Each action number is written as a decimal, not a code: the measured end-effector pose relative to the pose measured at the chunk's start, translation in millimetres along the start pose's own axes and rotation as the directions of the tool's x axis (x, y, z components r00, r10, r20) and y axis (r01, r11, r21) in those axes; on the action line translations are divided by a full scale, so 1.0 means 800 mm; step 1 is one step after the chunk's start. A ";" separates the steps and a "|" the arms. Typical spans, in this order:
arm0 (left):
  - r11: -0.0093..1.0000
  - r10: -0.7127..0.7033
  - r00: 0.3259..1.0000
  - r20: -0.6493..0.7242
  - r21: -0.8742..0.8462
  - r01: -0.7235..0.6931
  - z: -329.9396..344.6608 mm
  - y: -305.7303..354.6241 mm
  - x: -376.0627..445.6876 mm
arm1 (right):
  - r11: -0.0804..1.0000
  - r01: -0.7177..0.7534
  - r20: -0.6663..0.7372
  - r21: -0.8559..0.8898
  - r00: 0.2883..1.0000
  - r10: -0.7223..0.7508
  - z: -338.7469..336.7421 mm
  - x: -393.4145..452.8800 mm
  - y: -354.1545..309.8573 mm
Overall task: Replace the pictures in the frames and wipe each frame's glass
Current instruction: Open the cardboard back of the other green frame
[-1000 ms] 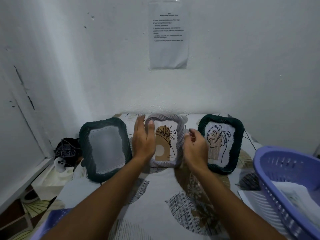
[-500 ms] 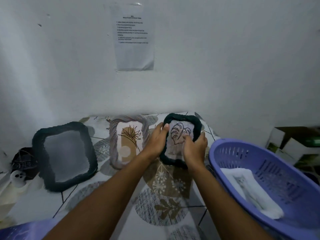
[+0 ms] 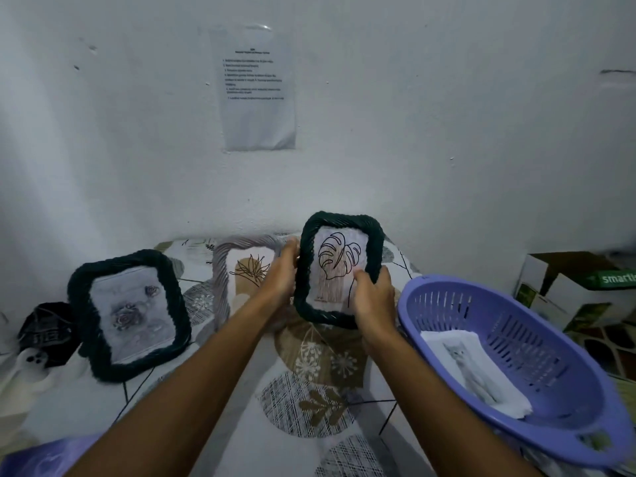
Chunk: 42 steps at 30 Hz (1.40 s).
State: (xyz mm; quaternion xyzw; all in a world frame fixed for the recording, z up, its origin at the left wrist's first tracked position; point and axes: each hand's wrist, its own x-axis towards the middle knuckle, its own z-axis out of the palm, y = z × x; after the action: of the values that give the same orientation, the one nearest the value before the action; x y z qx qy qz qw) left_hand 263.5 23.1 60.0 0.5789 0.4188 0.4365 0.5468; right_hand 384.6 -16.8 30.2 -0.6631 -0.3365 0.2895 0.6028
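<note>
While the right hand (image 3: 373, 299) curls its fingers over the lower right edge of the dark green frame (image 3: 339, 270), thumb lying on the glass, the left hand (image 3: 283, 275) grips the frame's left edge from the side, fingers wrapped behind where they cannot be seen. Both hands are grasping it, and the frame sits between them, lifted clear of the table (image 3: 213, 401) and tilted back toward the wall, long axis upright. Neither hand is nearer; the frame is already in both, so opening its back looks like a matter of turning it face down. That back is hidden from here.

The frame has a twisted, rope-like dark green border with rounded corners, and it holds a line drawing of a split leaf over fine vertical strokes.

Just left of it stands a pale grey frame (image 3: 223, 270) with a brown plant print, partly hidden by the left hand. Farther left leans another dark frame (image 3: 129, 316) showing a faded rose. To the right, a purple basket (image 3: 516, 366) holds a white cloth (image 3: 481, 380), with what looks like a cat picture on top.
</note>
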 end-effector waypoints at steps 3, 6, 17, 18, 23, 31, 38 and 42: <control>1.000 0.017 0.999 -0.034 0.014 -0.016 -0.034 0.021 -0.037 | 0.992 0.005 0.042 0.124 0.999 -0.010 -0.016 -0.024 -0.026; 0.999 0.013 0.998 -0.063 0.041 -0.011 -0.068 0.033 -0.080 | 0.981 -0.018 0.097 0.192 0.995 0.000 -0.033 -0.054 -0.042; 0.994 -0.082 0.974 -0.213 0.058 0.096 -0.114 0.009 -0.226 | 0.941 -0.203 0.452 0.270 0.890 0.062 -0.065 -0.186 -0.028; 0.990 -0.043 0.966 -0.256 0.116 0.075 -0.115 0.013 -0.232 | 0.943 -0.198 0.455 0.266 0.889 0.059 -0.064 -0.193 -0.028; 0.981 0.100 0.972 -0.214 0.181 -0.061 -0.087 0.036 -0.258 | 0.973 -0.086 0.414 0.214 0.910 -0.010 -0.050 -0.220 -0.027; 0.987 0.101 0.928 -0.358 -0.081 -0.138 -0.045 0.037 -0.261 | 0.948 0.305 0.337 0.087 0.887 -0.316 -0.031 -0.257 -0.028; 0.978 0.088 0.879 -0.468 -0.128 -0.166 -0.050 0.031 -0.252 | 0.883 0.468 0.346 -0.019 0.832 -0.434 -0.021 -0.257 -0.024; 0.970 0.050 0.854 -0.518 -0.178 -0.166 -0.061 0.030 -0.247 | 0.891 0.455 0.421 -0.008 0.809 -0.410 -0.021 -0.253 -0.044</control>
State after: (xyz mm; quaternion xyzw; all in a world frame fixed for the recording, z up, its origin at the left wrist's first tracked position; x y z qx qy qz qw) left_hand 164.0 -155.1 75.7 0.4024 0.4650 0.6471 0.4506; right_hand 271.9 -186.1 62.2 -0.5252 -0.6119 0.2579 0.5322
